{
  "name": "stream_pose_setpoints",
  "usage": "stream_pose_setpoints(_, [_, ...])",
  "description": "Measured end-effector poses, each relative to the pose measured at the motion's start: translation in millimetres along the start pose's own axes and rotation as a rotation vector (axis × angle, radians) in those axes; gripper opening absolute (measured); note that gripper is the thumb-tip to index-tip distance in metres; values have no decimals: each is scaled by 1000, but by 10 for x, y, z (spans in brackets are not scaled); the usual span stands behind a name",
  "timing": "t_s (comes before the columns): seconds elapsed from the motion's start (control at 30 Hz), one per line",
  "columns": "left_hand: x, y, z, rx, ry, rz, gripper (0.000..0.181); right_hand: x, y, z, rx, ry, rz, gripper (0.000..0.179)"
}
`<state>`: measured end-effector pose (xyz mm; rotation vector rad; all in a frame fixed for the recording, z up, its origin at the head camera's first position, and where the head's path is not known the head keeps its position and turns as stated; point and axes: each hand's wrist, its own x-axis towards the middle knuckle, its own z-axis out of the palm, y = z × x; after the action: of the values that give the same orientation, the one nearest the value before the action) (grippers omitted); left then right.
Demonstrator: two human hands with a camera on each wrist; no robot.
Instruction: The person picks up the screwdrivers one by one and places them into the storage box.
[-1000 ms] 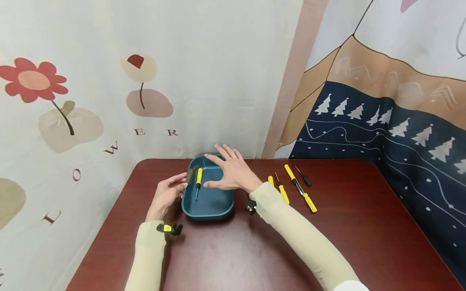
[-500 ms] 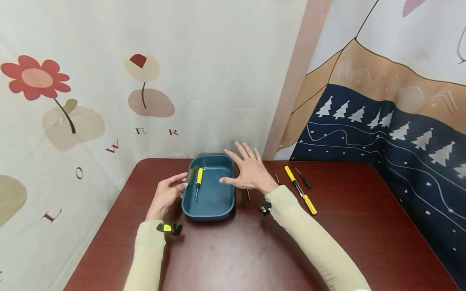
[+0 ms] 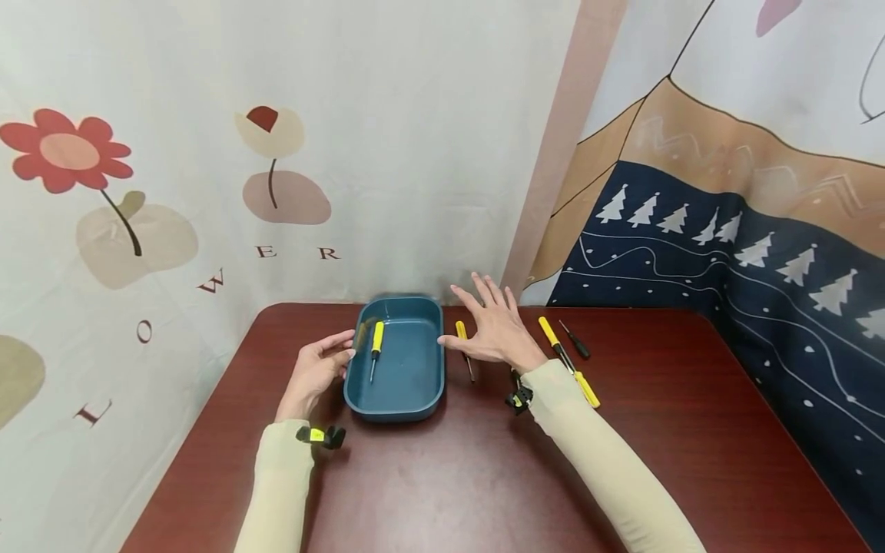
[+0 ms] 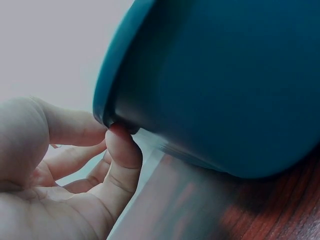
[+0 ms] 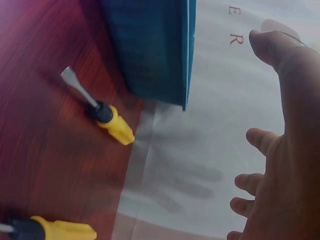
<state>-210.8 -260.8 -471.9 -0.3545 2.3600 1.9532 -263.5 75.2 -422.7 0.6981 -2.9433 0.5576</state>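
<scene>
A blue rectangular tray (image 3: pixel 418 380) sits on the table, and a yellow-handled screwdriver (image 3: pixel 377 338) lies inside it near the left wall. My left hand (image 3: pixel 318 375) pinches the tray's left rim between thumb and finger, as the left wrist view shows at the rim (image 4: pixel 102 95). Spread wide, my right hand (image 3: pixel 496 336) hovers right of the tray and holds nothing. Partly beneath it, close to the tray, lies a flat-blade screwdriver (image 3: pixel 461 330) with a yellow handle. Another yellow-handled screwdriver (image 5: pixel 65 230) shows at the lower left of the right wrist view.
Farther right on the brown table (image 3: pixel 664 430) lie two yellow-handled screwdrivers, one upper (image 3: pixel 549 331) and one lower (image 3: pixel 586 389), the lower partly behind the right sleeve. A small black screwdriver (image 3: pixel 575 340) lies beside them. A printed curtain (image 3: pixel 429 153) hangs behind the table.
My right hand has moved right, from over the tray to beside it, uncovering the screwdriver by the tray's right side. My left hand and the tray have stayed put.
</scene>
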Motion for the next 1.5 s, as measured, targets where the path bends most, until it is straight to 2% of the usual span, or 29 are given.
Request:
stream_pose_setpoints(0.37, [-3,-11,24,9,4,4,43,-108,256,-51,-4,38,46,97])
stream_pose_setpoints(0.67, [5,-5,3,18,5,22,42,-169,383,-64,51,33,92,98])
stream_pose_setpoints(0.93, [0,-10,-5,28,4,12,42,-234,490,-63,67,80,98,98])
stream_pose_setpoints(1.5, [13,-20,9,30,11,-8,42,-331,736,-83,111,87,176,97])
